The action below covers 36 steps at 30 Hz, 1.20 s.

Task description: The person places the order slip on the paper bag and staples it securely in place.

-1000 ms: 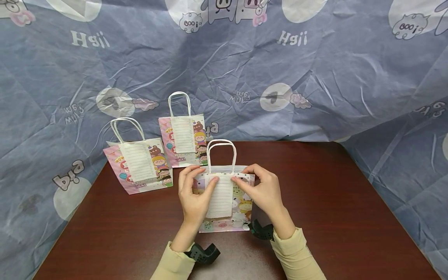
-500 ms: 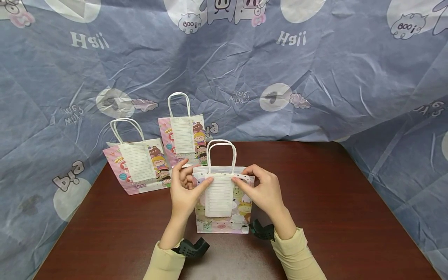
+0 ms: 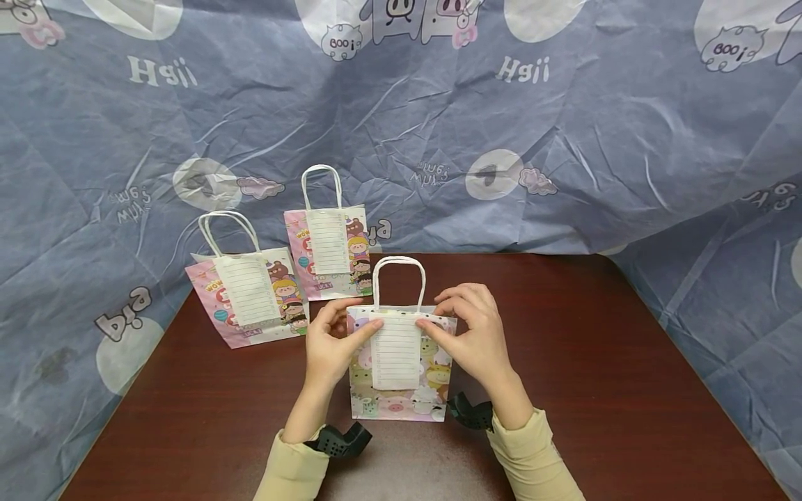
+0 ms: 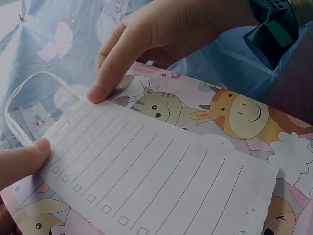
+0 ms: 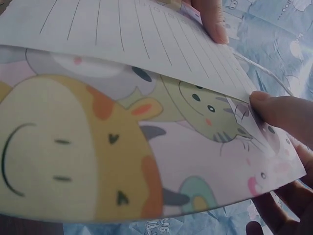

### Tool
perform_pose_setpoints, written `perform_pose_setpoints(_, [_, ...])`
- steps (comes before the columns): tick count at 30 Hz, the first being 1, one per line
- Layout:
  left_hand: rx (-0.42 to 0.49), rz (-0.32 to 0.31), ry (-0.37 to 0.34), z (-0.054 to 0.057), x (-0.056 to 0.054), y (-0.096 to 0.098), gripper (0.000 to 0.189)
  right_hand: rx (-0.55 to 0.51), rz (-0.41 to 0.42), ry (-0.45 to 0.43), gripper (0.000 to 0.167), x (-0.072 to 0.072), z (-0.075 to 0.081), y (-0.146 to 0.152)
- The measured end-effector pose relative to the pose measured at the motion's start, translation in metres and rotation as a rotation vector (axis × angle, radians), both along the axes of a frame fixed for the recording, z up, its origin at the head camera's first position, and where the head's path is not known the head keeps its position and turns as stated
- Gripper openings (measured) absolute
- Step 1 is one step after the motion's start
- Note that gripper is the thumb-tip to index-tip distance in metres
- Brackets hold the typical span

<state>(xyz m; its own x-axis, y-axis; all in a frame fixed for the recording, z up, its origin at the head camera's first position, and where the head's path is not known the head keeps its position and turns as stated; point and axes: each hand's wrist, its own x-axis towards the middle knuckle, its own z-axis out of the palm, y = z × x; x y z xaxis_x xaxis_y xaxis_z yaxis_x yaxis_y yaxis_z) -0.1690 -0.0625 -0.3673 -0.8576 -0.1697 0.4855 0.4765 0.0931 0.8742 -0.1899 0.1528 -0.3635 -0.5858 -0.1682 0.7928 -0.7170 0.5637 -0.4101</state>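
Note:
A small paper gift bag (image 3: 397, 405) printed with cartoon animals stands upright on the table in front of me. Its white handles rise above the rim, and a lined checklist sheet (image 3: 396, 355) lies flat on its front. My left hand (image 3: 328, 344) holds the upper left side, thumb on the sheet's top corner, fingers curled at the back edge. On the other side my right hand (image 3: 477, 337) pinches the top, its thumb at the sheet's right corner. The right wrist view shows the right fingers (image 5: 281, 205) behind the bag's wall.
Two similar pink-and-white gift bags, one at left (image 3: 219, 316) and one behind it (image 3: 301, 240), stand with lined sheets on their fronts. A blue printed cloth (image 3: 438, 111) hangs behind the dark red table (image 3: 595, 362).
My left hand has shifted slightly left, its fingers lifting off and coming back to the bag's edge. The handles now overlap into one loop. The right hand's fingers have risen a little.

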Motion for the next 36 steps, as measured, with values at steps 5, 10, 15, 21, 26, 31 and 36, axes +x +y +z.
perform_pose_setpoints(5, [-0.001,-0.024,0.003,-0.0002,0.0007,0.0002,0.031,-0.010,0.037,-0.038,0.023,0.0009,0.0004,-0.0008])
perform_pose_setpoints(10, [0.072,-0.112,-0.056,-0.0004,0.0001,0.0005,0.025,-0.015,0.033,-0.067,0.027,0.0030,-0.0001,-0.0003])
perform_pose_setpoints(15, [0.093,-0.146,-0.088,0.0005,0.0005,0.0018,0.019,0.011,0.068,-0.071,0.024,0.0028,0.0008,0.0009])
perform_pose_setpoints(21, [0.101,-0.156,-0.086,0.0001,0.0004,0.0028,0.019,0.038,0.110,-0.082,0.013,0.0020,0.0009,0.0022])
perform_pose_setpoints(26, [0.087,-0.182,-0.101,-0.0005,0.0003,0.0013,0.023,0.043,0.114,-0.094,0.011,0.0026,0.0016,0.0028])
perform_pose_setpoints(31, [0.084,-0.211,-0.128,-0.0016,0.0000,0.0000,0.023,0.047,0.118,-0.116,0.010,0.0033,0.0022,0.0035])
perform_pose_setpoints(36, [0.090,-0.216,-0.134,-0.0033,-0.0008,0.0004,0.020,0.038,0.132,-0.145,0.011,0.0030,0.0021,0.0046])
